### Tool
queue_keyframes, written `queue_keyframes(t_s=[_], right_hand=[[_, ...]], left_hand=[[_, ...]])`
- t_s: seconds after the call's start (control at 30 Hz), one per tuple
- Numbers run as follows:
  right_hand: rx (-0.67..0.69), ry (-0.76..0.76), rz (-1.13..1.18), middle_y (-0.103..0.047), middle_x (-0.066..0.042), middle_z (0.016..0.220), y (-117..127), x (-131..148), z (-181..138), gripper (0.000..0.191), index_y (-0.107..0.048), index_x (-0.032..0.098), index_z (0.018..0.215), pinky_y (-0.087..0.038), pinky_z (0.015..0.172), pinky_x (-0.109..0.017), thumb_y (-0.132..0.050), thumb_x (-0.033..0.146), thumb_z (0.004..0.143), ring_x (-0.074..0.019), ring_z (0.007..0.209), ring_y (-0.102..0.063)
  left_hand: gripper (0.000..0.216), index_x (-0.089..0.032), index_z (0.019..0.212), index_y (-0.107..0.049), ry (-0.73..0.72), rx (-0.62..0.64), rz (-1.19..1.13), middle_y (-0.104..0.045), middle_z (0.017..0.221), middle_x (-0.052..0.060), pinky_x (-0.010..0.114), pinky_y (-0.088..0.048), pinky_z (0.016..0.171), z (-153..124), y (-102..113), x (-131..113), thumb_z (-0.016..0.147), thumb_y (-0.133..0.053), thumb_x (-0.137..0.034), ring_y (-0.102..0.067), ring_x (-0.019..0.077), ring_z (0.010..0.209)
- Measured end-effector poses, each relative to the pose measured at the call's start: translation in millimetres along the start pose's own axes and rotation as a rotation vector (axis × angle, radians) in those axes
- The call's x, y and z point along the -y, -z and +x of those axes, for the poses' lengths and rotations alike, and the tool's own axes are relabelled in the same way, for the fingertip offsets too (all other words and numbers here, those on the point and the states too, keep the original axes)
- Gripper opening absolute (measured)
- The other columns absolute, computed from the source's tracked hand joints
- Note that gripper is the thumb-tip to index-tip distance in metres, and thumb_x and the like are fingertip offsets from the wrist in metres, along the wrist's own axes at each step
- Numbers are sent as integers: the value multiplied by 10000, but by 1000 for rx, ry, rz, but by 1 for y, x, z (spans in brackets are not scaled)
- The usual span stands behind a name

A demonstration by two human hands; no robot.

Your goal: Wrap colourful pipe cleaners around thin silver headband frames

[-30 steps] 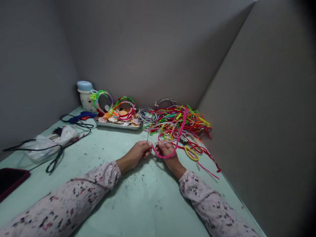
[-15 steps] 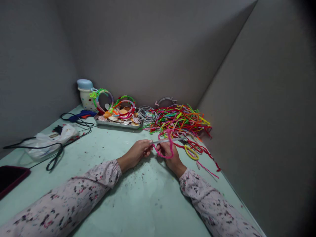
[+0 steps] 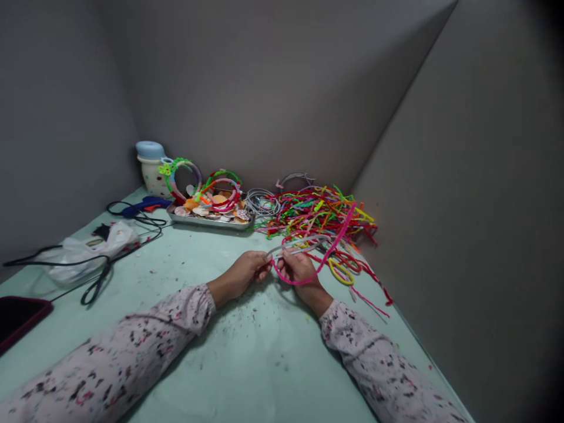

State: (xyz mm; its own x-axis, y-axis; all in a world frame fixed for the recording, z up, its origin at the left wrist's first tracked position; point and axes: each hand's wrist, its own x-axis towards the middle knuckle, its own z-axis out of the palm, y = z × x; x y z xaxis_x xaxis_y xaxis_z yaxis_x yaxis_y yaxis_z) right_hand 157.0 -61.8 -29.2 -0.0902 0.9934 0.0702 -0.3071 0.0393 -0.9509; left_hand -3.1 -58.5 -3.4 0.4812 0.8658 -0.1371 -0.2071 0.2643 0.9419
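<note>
My left hand [image 3: 242,273] pinches one end of a thin grey headband [image 3: 308,239], close to where a bright pink pipe cleaner [image 3: 328,255] begins. From there the pipe cleaner curves down in front of my right hand [image 3: 304,276] and rises to the upper right, its far end loose. Just to the right of the left fingertips, my right hand has its fingers closed at the band; their exact grip is partly hidden. Behind the hands lies a tangled heap of coloured pipe cleaners [image 3: 326,211].
A metal tray [image 3: 211,222] holds shells and wrapped headbands. Beside it lie coiled grey hoops [image 3: 263,202]. A blue-lidded jar [image 3: 152,170], black cable [image 3: 106,258], plastic bag [image 3: 74,258] and phone [image 3: 22,320] are on the left. A yellow loop [image 3: 341,272] rests right of the hands.
The pink pipe cleaner has swung out from a small loop near the right hand into a long arc toward the upper right. The grey headband now shows more of its curve. Both hands stay nearly in place.
</note>
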Motion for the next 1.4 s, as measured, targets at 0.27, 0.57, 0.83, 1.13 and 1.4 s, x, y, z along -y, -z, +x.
queue_keyframes(t_s=[0.27, 0.57, 0.83, 1.13, 1.4], right_hand=[[-2, 17, -54, -563, 27, 531, -1, 4, -7, 365, -580, 171, 678, -336, 373, -188, -655, 524, 731, -69, 391, -451], [-11, 25, -67, -542, 25, 515, -7, 14, -11, 347, -567, 177, 618, -333, 391, -198, -641, 491, 747, -73, 405, -433], [-47, 61, -20, -534, 40, 564, -5, 13, -10, 273, -566, 184, 696, -322, 402, -193, -619, 437, 784, -71, 426, -442], [-81, 22, -53, -512, 32, 510, -10, 14, -8, 337, -541, 191, 619, -315, 366, -204, -629, 488, 755, -80, 391, -416], [-70, -16, -60, -510, 31, 458, -11, 15, -9, 363, -549, 173, 579, -308, 348, -178, -627, 479, 757, -64, 360, -420]], left_hand=[[308, -102, 714, -642, -20, 87, 45, -498, 591, -3, 208, -191, 422, 0, 0, 0, 738, -666, -408, -328, 44, 440], [303, -111, 739, -622, -92, 115, 53, -488, 625, 0, 205, -202, 432, -2, -3, 1, 792, -610, -409, -326, 49, 470], [176, -147, 847, -600, -157, -18, 140, -518, 583, -28, 194, -289, 465, -3, -4, 1, 748, -619, -291, -443, 78, 482], [161, -165, 841, -646, -359, -262, 469, -539, 599, -27, 202, -306, 489, -5, -6, 2, 711, -662, -259, -424, 96, 514], [144, -165, 814, -639, -393, -294, 504, -558, 637, -19, 208, -321, 516, -4, -5, 2, 725, -652, -277, -429, 101, 544]])
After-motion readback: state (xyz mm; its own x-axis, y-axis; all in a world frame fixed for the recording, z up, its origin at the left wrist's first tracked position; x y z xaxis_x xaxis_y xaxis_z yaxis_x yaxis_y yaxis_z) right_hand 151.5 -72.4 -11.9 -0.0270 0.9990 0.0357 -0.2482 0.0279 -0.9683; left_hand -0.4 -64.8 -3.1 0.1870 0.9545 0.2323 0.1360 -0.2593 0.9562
